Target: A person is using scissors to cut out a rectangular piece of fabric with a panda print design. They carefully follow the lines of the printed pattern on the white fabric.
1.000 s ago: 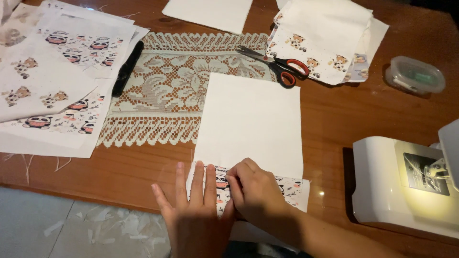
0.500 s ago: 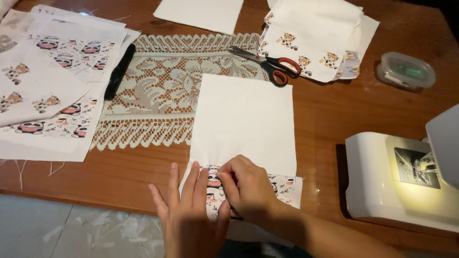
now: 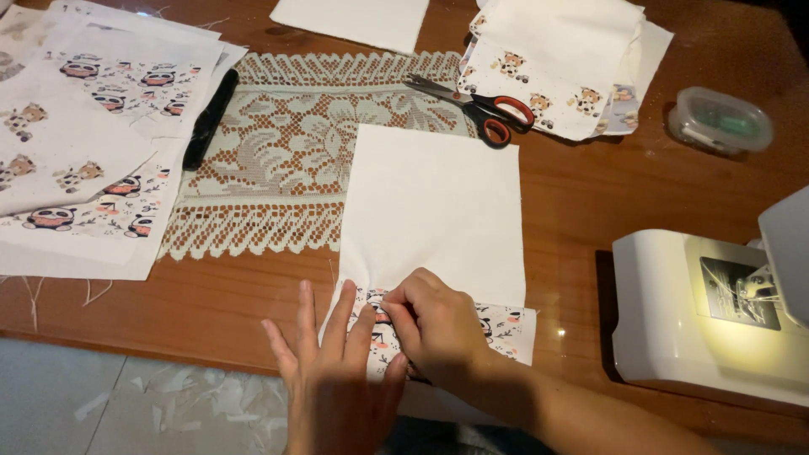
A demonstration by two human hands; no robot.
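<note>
Wooden brown table (image 3: 590,194) carried sewing work, with both hands at its near edge.

On it a plain white rectangular fabric piece (image 3: 434,206) lay flat over a printed cartoon-animal fabric piece (image 3: 506,327), whose strip showed only below its lower edge. The left hand (image 3: 333,379) pressed flat with fingers spread apart on the printed strip; the right hand (image 3: 438,324) had fingers pinched together on the two layers at the lower edge. It seemed the layers were only being matched, nothing stitched yet. A white sewing machine (image 3: 699,329) stood at right, red-handled scissors (image 3: 484,109) lay on a beige lace runner (image 3: 278,152), and cut printed pieces (image 3: 93,143) were piled at left.
</note>
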